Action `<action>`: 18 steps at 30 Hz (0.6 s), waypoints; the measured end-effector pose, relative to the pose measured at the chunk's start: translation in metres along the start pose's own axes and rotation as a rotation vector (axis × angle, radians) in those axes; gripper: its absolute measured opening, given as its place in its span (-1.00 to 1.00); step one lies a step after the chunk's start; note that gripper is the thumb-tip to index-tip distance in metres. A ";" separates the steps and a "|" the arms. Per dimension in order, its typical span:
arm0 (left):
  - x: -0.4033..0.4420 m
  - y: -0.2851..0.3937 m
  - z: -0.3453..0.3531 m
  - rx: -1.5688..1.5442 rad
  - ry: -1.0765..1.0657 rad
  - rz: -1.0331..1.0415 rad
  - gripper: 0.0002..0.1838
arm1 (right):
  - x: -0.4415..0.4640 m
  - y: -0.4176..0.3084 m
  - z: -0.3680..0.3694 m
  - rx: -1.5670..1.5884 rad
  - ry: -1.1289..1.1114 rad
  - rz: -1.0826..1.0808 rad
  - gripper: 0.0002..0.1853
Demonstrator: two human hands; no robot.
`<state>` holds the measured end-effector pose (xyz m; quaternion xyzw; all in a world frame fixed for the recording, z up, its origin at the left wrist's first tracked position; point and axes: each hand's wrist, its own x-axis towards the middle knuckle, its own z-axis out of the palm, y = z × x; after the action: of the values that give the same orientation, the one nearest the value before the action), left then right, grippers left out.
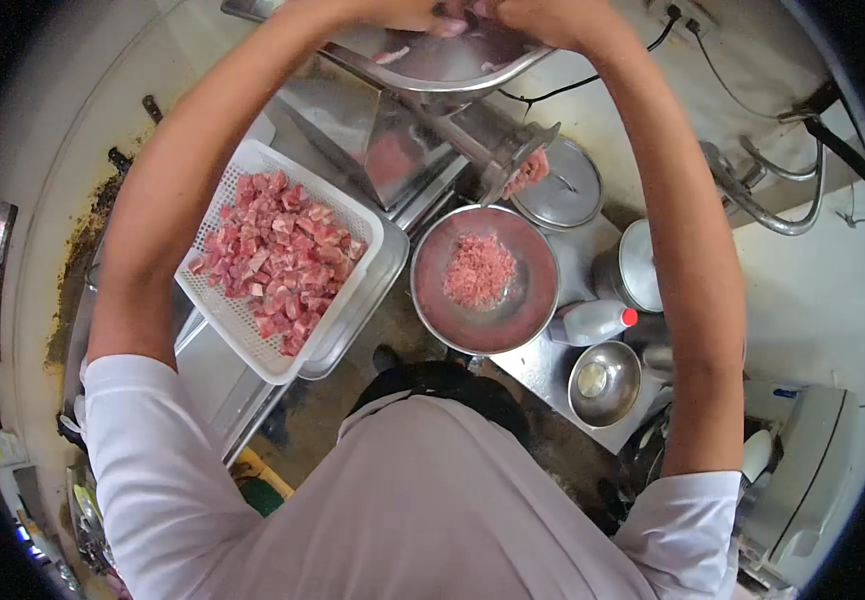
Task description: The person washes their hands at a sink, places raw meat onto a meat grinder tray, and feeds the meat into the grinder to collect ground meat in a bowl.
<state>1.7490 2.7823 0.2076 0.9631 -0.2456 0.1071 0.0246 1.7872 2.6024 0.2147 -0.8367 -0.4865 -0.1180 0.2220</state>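
Both my arms reach up to the metal feed tray point(433, 88) of a meat grinder point(473, 135). My left hand point(413, 14) and my right hand point(543, 18) meet over the tray's middle, at the top edge of the view. Their fingers are mostly cut off, so what they hold, if anything, does not show. A few pale meat scraps point(391, 56) lie in the tray. Ground meat point(528, 174) hangs from the grinder's outlet. Below it, a metal bowl point(433, 320) holds a heap of ground meat point(480, 272).
At left, a white perforated basket point(253, 352) of cubed meat point(278, 260) rests over a metal tray point(353, 335). Right of the bowl are a round lid point(563, 185), a metal pot point(641, 265), a red-capped jug point(595, 323) and a small bowl point(621, 365). Black cables point(593, 80) run behind.
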 end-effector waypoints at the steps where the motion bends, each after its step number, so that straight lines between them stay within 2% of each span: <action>1: -0.001 0.002 -0.010 0.008 0.006 0.002 -0.71 | 0.001 -0.001 0.000 -0.007 0.032 0.019 -0.80; 2: -0.002 0.002 -0.022 0.058 -0.127 -0.026 -0.75 | 0.003 0.004 0.002 -0.009 0.041 0.019 -0.80; 3: -0.003 0.006 -0.029 0.102 -0.264 -0.055 -0.79 | 0.005 0.010 0.006 0.016 0.067 -0.148 -0.79; 4: -0.002 0.007 -0.024 0.098 -0.267 -0.056 -0.79 | 0.008 0.017 0.009 0.042 0.085 -0.317 -0.78; 5: -0.002 0.009 -0.016 0.126 -0.159 -0.057 -0.83 | 0.011 0.023 0.011 0.046 0.076 -0.322 -0.78; 6: -0.002 0.010 -0.007 0.157 -0.054 -0.059 -0.87 | 0.015 0.028 0.013 -0.056 -0.031 -0.270 -0.78; 7: 0.007 -0.008 0.008 0.058 -0.059 0.032 -0.88 | 0.019 0.030 0.014 -0.157 -0.137 -0.221 -0.77; 8: 0.016 -0.018 0.019 0.059 -0.061 0.019 -0.88 | 0.019 0.028 0.015 -0.150 -0.140 -0.232 -0.77; 10: 0.020 -0.016 0.022 0.081 -0.124 0.198 -0.88 | 0.013 0.018 0.011 -0.069 0.032 -0.145 -0.77; 11: 0.016 -0.020 0.015 0.097 -0.115 0.185 -0.88 | 0.014 0.011 0.002 -0.066 -0.093 -0.005 -0.76; 13: 0.012 -0.019 -0.007 -0.294 -0.136 0.143 -0.87 | 0.011 0.009 0.004 -0.056 -0.016 -0.054 -0.75; 14: 0.009 -0.016 -0.017 -0.272 -0.137 0.153 -0.87 | 0.008 0.013 0.004 -0.042 0.039 -0.076 -0.73; 16: -0.002 -0.011 -0.026 -0.183 0.314 -0.194 -0.82 | 0.002 0.009 -0.003 -0.002 0.042 -0.062 -0.76; 17: 0.003 -0.028 -0.021 -0.086 0.314 -0.074 -0.79 | -0.001 0.005 -0.005 0.099 0.018 -0.025 -0.79; 18: -0.001 -0.024 -0.021 -0.090 0.319 -0.084 -0.79 | 0.000 0.001 -0.005 0.203 -0.008 0.004 -0.82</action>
<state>1.7555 2.8058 0.2281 0.9412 -0.2029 0.2462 0.1108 1.7885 2.5998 0.2190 -0.8115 -0.4950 -0.0644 0.3038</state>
